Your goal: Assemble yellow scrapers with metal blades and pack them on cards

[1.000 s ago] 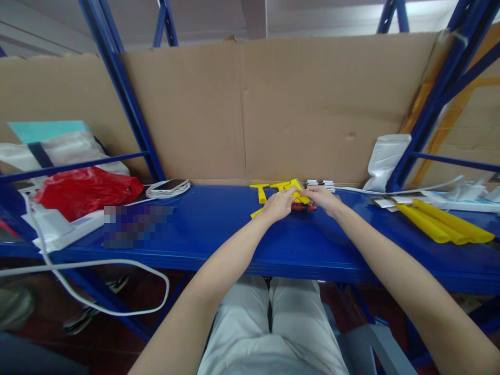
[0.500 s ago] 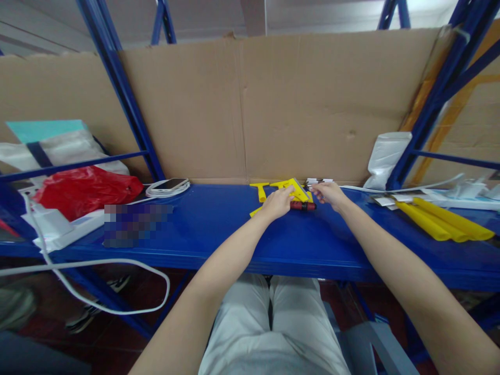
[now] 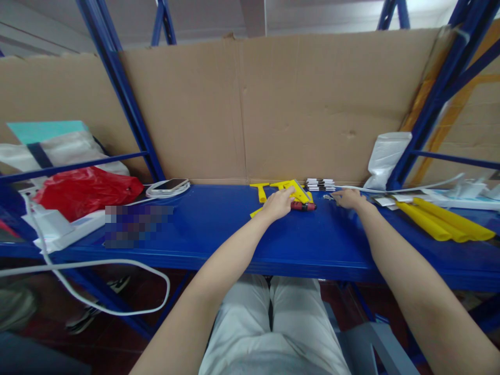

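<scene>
My left hand [image 3: 278, 204] is closed around the handle side of a yellow scraper [image 3: 300, 194], whose grey blade edge points up and right. Just below the scraper lies a red and black screwdriver [image 3: 303, 207], partly behind my left fingers. My right hand [image 3: 349, 199] is low over the table, fingers bunched at a small scatter of shiny metal pieces [image 3: 328, 197], too small to name. What its fingertips pinch, if anything, is hidden. Left of the scraper lies another yellow T-shaped piece [image 3: 261, 191].
A stack of white and black pieces [image 3: 320, 184] stands by the cardboard wall [image 3: 297, 109]. Yellow tubes [image 3: 445, 221] lie right on the blue table [image 3: 219, 229]. A phone [image 3: 174, 184] on coiled white cable and a red bag [image 3: 89, 190] are at left.
My right hand has moved right, away from the scraper's blade end, and down to the small metal pieces, uncovering the white and black stack. My left hand stays on the scraper.
</scene>
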`<state>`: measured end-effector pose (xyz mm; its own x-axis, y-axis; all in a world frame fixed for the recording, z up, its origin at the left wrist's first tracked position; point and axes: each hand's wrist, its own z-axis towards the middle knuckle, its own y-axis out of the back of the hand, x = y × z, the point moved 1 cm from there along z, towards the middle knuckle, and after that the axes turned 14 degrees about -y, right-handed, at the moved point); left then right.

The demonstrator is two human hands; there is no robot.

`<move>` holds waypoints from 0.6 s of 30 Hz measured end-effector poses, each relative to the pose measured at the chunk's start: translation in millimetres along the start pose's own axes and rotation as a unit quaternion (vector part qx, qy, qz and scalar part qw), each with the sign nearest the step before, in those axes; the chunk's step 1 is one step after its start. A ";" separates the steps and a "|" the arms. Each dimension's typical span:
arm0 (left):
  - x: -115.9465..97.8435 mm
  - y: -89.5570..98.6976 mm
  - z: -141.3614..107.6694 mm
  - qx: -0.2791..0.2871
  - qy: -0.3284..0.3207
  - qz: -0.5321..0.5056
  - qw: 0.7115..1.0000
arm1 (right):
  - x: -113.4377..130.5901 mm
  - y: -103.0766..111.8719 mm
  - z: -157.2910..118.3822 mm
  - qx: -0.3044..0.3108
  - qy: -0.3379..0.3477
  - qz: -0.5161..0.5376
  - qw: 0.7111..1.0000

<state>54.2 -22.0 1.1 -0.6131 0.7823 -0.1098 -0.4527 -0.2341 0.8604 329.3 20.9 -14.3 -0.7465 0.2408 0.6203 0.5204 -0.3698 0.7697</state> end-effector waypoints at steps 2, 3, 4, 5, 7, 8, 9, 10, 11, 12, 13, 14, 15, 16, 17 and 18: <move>-0.4 0.0 0.1 0.001 -0.001 -0.001 1.000 | 4.2 1.1 -4.6 -0.004 -0.030 -0.112 0.993; -0.6 -0.1 0.2 0.002 -0.001 -0.001 1.000 | 7.4 1.8 -7.7 0.000 -0.036 -0.153 0.988; -0.6 -0.1 0.2 0.003 0.000 -0.001 1.000 | 10.9 2.5 -11.0 0.006 -0.034 -0.177 0.984; -0.6 -0.3 0.3 0.003 0.000 -0.001 1.000 | 14.0 3.1 -14.1 0.011 -0.032 -0.196 0.980; -0.3 -0.8 0.5 0.004 0.000 0.002 1.000 | 18.7 3.6 -19.0 0.020 -0.030 -0.229 0.973; -0.1 -1.0 0.6 0.003 0.001 0.004 1.000 | 20.2 3.6 -20.5 0.023 -0.029 -0.244 0.969; 0.0 -1.2 0.6 0.003 0.000 0.006 1.000 | 21.1 3.6 -21.4 0.025 -0.027 -0.258 0.965; 0.0 -1.3 0.5 0.003 -0.001 0.007 1.000 | 21.6 3.5 -21.9 0.027 -0.027 -0.270 0.962; 0.0 -1.4 0.5 0.003 -0.001 0.008 1.000 | 21.9 3.4 -22.0 0.029 -0.029 -0.280 0.959; -0.2 -1.4 0.4 0.003 -0.001 0.008 1.000 | 22.0 3.3 -21.9 0.033 -0.033 -0.286 0.957; -0.4 -1.4 0.3 0.004 -0.001 0.007 1.000 | 22.2 3.2 -21.9 0.039 -0.037 -0.287 0.956; -0.6 -1.4 0.2 0.005 -0.001 0.007 1.000 | 22.5 3.1 -22.0 0.044 -0.040 -0.286 0.956; -0.8 -1.4 0.2 0.006 -0.001 0.006 1.000 | 23.0 3.0 -22.4 0.048 -0.041 -0.282 0.957; -0.9 -1.5 0.3 0.008 0.000 0.006 1.000 | 23.8 2.8 -23.0 0.049 -0.040 -0.279 0.958; -1.0 -1.6 0.4 0.009 0.000 0.006 1.000 | 24.8 2.4 -23.9 0.045 -0.037 -0.275 0.960; -1.0 -1.8 0.6 0.010 0.000 0.007 1.000 | 26.1 1.9 -24.9 0.037 -0.032 -0.273 0.961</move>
<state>55.9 -22.1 -0.1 -0.6188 0.7794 -0.0978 -0.4308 -0.2327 0.8719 300.4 4.1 -0.4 -0.8906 0.4368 0.1265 0.0873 -0.1089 0.9902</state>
